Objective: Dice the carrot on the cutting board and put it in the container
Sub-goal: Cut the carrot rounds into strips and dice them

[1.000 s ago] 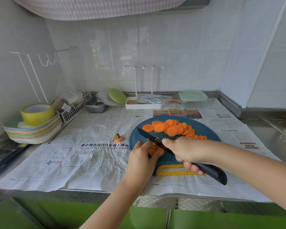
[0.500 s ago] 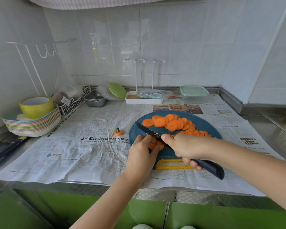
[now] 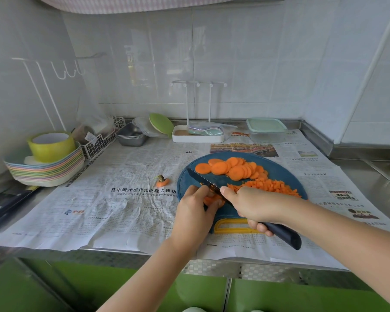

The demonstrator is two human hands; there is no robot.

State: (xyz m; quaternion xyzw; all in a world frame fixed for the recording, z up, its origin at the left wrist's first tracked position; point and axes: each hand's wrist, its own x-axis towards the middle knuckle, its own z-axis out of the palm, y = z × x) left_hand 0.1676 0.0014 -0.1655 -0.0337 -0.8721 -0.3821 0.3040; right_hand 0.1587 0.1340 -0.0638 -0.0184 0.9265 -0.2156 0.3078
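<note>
Carrot rounds (image 3: 232, 168) lie fanned across the far side of the blue cutting board (image 3: 279, 174), with diced carrot (image 3: 273, 188) heaped to their right. The left hand (image 3: 195, 208) pins a carrot stack (image 3: 212, 199) under curled fingers. The right hand (image 3: 250, 204) grips the knife (image 3: 200, 179), its blade apparently on that stack, contact hidden. The lidded container (image 3: 266, 128) stands behind on the table (image 3: 374, 183).

Right hand (image 3: 252, 206) dipped slightly, knife (image 3: 203, 180) apparently pressed deeper into carrot slices (image 3: 213, 199).
</note>
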